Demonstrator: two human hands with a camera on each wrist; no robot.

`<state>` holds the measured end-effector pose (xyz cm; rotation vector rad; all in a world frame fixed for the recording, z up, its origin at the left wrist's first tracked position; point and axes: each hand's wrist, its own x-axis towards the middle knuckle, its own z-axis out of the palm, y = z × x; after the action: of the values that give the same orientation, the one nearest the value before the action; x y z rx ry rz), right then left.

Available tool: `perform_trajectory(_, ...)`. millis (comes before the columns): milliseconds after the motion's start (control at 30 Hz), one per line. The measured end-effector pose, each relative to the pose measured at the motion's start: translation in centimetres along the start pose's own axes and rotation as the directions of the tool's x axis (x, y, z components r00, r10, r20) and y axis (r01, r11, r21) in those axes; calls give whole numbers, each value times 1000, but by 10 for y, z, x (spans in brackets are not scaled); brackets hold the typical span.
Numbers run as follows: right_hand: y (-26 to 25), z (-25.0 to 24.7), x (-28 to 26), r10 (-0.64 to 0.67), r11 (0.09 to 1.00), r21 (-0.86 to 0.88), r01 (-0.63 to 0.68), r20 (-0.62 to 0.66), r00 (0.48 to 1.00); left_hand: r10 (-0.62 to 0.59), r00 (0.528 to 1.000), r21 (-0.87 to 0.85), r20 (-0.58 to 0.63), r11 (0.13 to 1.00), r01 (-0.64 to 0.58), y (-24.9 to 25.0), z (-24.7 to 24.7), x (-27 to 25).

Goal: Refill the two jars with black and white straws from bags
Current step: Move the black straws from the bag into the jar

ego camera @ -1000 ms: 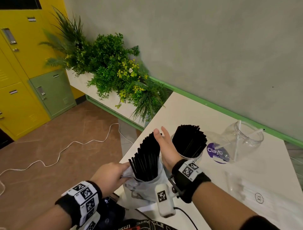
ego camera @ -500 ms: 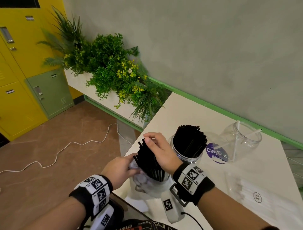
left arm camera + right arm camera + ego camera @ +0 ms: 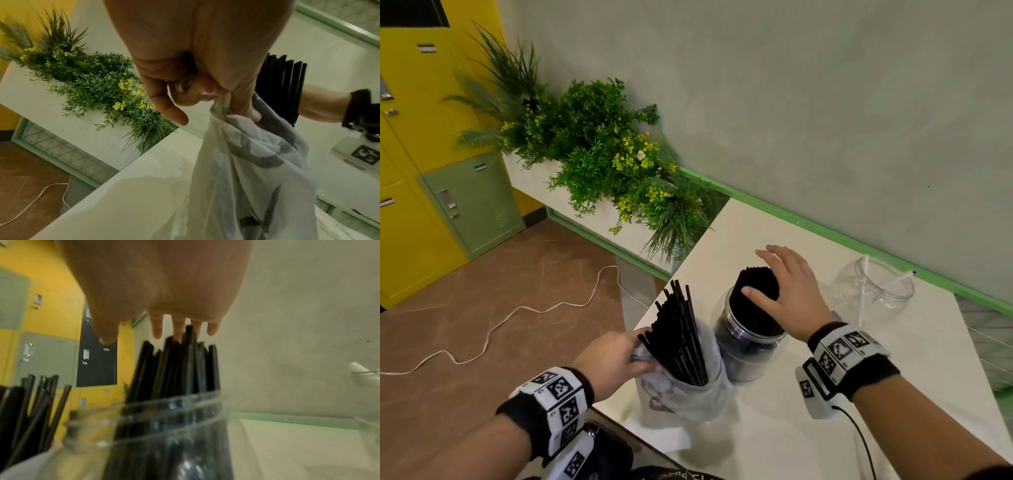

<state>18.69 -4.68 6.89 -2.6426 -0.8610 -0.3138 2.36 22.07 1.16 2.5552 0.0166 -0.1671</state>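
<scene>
At table's near-left edge: left hand (image 3: 616, 359) pinching rim of bag (image 3: 685, 394), black straws (image 3: 681, 335) standing loose inside. Centre: right hand (image 3: 787, 298), fingers spread and holding nothing, hovering over or pressing packed bundle in black-straw jar (image 3: 748, 349); contact unclear. Right: second jar (image 3: 876, 291) holding only a few white straws (image 3: 863, 287). Judgement: black refill looking nearly done, white refill remaining. White-straw bag not showing in frame; right-wrist view blurring.
</scene>
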Motion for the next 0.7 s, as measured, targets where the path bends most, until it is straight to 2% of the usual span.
perform_trajectory(100, 7, 12, 3, 44, 998, -45, -37, 155, 987, -8, 1000, 52, -14, 999, 8, 2, -6, 1)
perform_trajectory(200, 4, 17, 10, 120, 992, 20, -125, 176, 977, -1, 1000, 53, -4, 999, 1, 4, -7, 1)
perform_trajectory(333, -4, 21, 18, 116, 993, -37, -111, 174, 978, 3, 1000, 53, 9, 999, -4, 9, -5, 1)
perform_trajectory(433, -5, 22, 18, 95, 995, -40, -91, 117, 989, 3, 1000, 54, 16, 999, -4, 10, -6, 1)
perform_trajectory(600, 0, 14, 17, -8, 1000, 16, 10, -130, 992, 14, 1000, 96, 9, 995, -15, 11, -11, 2)
perform_trajectory(700, 6, 14, 17, 0, 999, 34, 5, -142, 990, 17, 1000, 96, 14, 995, -19, 11, -11, 2)
